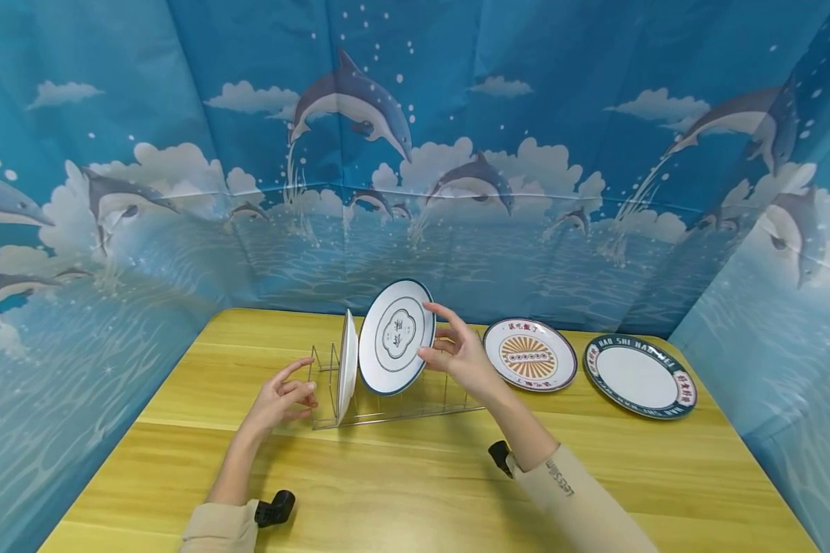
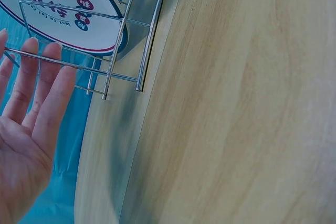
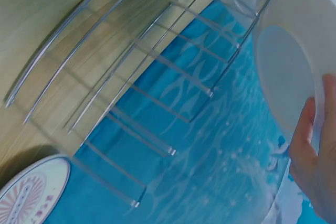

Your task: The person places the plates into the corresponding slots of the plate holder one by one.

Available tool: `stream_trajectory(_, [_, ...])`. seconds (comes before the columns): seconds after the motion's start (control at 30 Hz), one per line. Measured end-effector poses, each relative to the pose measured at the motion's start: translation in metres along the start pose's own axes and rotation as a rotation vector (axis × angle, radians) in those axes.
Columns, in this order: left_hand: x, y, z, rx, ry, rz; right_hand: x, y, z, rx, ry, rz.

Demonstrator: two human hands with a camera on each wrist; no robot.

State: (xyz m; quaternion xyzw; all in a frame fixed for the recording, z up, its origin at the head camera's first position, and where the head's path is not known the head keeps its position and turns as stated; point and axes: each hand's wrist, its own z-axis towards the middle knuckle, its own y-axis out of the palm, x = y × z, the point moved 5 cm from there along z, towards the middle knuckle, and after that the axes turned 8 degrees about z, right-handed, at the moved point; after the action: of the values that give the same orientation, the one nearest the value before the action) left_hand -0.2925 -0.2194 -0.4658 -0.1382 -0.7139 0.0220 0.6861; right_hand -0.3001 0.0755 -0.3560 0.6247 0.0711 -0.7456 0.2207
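My right hand [image 1: 459, 357] pinches the right rim of a white plate [image 1: 396, 338] with a dark blue edge and a grey central emblem. The plate is tilted upright above the wire dish rack [image 1: 401, 417], and its pale back [image 3: 286, 61] shows in the right wrist view. At the rack's left end, my left hand [image 1: 283, 399] has its fingertips right at the end wires, fingers fairly straight in the left wrist view. Another plate [image 1: 347, 369] stands on edge in the rack's left part; its printed face [image 2: 58, 9] shows coloured lettering.
Right of the rack lies a plate with an orange sunburst [image 1: 529, 355]. Farther right is a plate with a dark green lettered rim [image 1: 639, 376]. Both are on the yellow wooden table [image 1: 401, 491]. A blue dolphin-print curtain [image 1: 415, 230] hangs behind and at the sides.
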Motion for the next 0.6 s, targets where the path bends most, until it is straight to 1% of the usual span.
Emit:
stream_trajectory(0.1, [0.001,0.0,-0.001,0.004,-0.007,-0.001,0.003,0.007,0.005,0.009,-0.012,-0.049])
stream_trajectory(0.33, [0.002,0.001,-0.001,-0.007,-0.003,-0.001,0.002,0.023,0.013,-0.005,-0.084,-0.254])
stream_trajectory(0.47, [0.002,0.001,-0.002,-0.007,-0.005,-0.007,0.003,0.032,0.014,0.0,-0.101,-0.29])
stream_trajectory(0.6, [0.002,0.001,-0.002,-0.004,-0.007,-0.013,0.011,0.042,0.015,0.007,-0.097,-0.331])
